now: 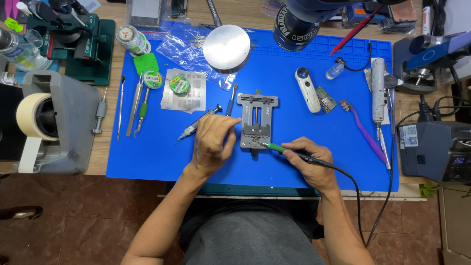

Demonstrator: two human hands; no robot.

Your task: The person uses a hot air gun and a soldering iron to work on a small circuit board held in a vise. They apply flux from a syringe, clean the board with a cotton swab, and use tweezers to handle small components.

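A slim soldering iron (289,152), black-handled with a green collar and a fine metal tip, is held pen-fashion in the closed grip of the right hand (309,164); its tip is laid on the lower end of a grey metal board holder (256,121), just left of the grip. A black cable (360,196) is trailed from the handle over the near edge of the bench. The left hand (212,142) is rested against the holder's left side, fingers curled, thumb and forefinger pinched together; whether anything is held there cannot be told. The holder is flat, rectangular and slotted, and is set near the middle of a smooth blue mat (147,147), towards its near edge. A syringe (190,129) is partly covered by the left hand
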